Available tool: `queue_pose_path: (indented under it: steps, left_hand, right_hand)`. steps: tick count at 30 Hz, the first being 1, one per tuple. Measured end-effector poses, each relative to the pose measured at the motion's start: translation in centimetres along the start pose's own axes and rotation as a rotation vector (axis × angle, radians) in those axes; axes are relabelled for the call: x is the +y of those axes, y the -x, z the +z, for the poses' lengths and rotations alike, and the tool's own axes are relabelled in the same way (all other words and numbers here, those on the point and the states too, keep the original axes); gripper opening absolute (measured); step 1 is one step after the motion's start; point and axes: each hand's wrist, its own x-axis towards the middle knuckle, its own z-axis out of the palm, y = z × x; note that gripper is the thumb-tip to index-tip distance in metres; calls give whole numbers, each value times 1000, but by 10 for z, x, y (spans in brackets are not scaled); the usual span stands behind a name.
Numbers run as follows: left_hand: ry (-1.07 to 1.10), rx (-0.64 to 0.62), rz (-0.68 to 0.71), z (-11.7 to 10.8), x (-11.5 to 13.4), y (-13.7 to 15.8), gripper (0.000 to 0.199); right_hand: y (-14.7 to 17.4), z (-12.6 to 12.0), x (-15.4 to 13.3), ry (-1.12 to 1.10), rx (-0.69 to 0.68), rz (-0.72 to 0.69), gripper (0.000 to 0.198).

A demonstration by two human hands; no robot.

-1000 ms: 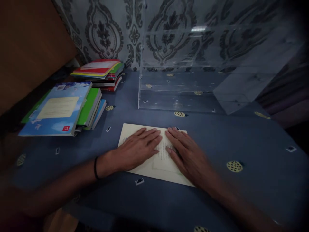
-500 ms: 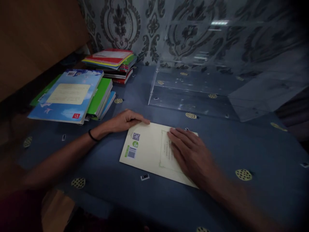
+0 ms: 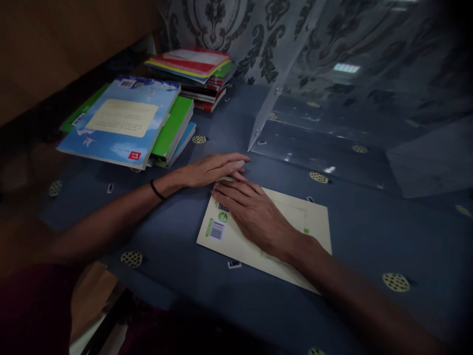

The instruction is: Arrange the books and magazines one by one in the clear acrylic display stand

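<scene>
A thin cream book (image 3: pixel 314 222) lies flat on the blue cloth, its back cover up. A barcode and a green round logo show at its left end. My right hand (image 3: pixel 258 214) rests palm down across the cover, fingers stretched toward the upper left corner and partly over the QR code. Along the book's far edge, at that same corner, is my left hand (image 3: pixel 216 168), with its fingers extended to the right and close to my right fingertips. Whether the two hands touch is hard to tell. Neither hand grips anything.
At the left stands a pile of books topped by a light blue book (image 3: pixel 118 121), with a green book (image 3: pixel 173 125) under it. Behind is another stack with a red-covered book (image 3: pixel 195 59). A clear acrylic case (image 3: pixel 271 106) stands at the back right, near the patterned wall (image 3: pixel 221 29).
My right hand has slid left over the cover to the book's upper left corner. My left fingers have straightened along the far edge. The camera view has shifted somewhat.
</scene>
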Motion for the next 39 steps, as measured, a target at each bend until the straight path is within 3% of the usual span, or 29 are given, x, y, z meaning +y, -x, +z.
queue_pose_path:
  steps: [11,20,25,39]
  left_hand:
    - [-273,-36,32,-2,4,6,53]
    - [-314,-40,52,-2,5,6,50]
    - [-347,-22,60,0,10,7,52]
    - [-275,42,35,4,12,9,62]
  right_hand:
    - [11,-8,-27,-86,-93,-81,51]
    - [30,-10,-52,-272,-131,-200,41]
    - [29,-12,-48,-306,-121,-135,44]
    - [26,-14,-20,-51,6,273,40]
